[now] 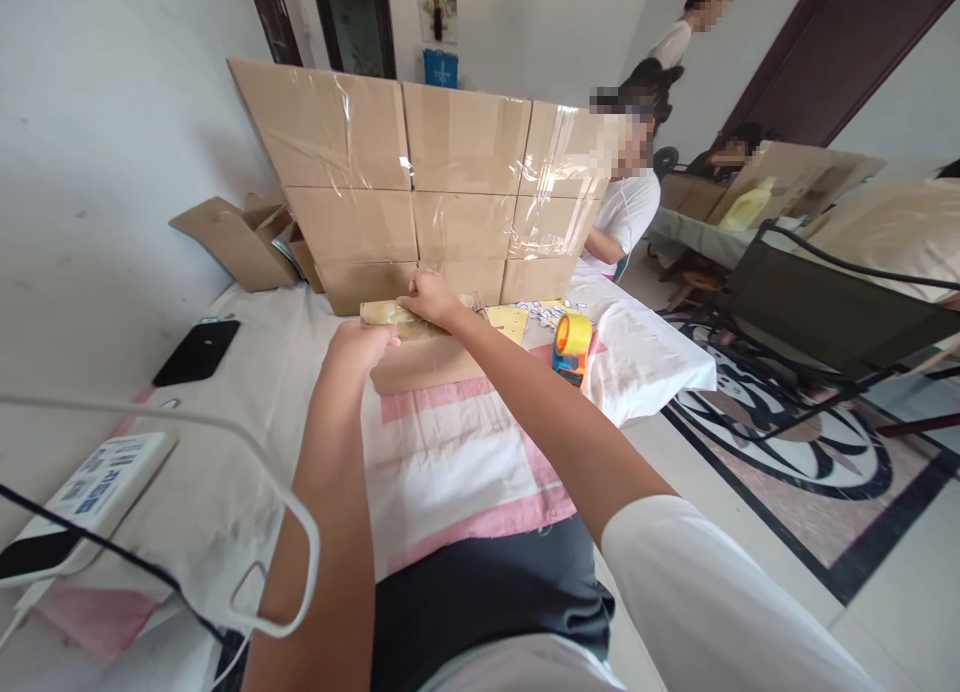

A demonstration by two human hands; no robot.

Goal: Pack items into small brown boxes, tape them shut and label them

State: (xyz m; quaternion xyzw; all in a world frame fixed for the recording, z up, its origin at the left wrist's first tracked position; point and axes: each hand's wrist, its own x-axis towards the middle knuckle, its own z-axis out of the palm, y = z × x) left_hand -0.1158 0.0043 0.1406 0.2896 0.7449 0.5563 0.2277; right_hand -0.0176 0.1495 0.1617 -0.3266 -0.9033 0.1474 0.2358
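My left hand [358,350] grips the left end of a small cardboard box [427,364], its thumb lying along the near upper edge. Shiny clear tape covers the top face [380,315] of this box. On that taped top rests my right hand [433,298], its fingers curled in; whatever they pinch is too small to make out. Behind both hands stands a tall panel of cardboard boxes [465,222], joined in a grid with clear tape. To the right sits a tape dispenser [571,348] with a yellow roll, apart from my hands.
A black phone [196,352], a white power strip [90,497] and a looping white cable [311,532] lie at left. Open cardboard [240,242] leans by the wall. A person in white [630,217] sits behind the panel; a folding chair [810,302] stands right.
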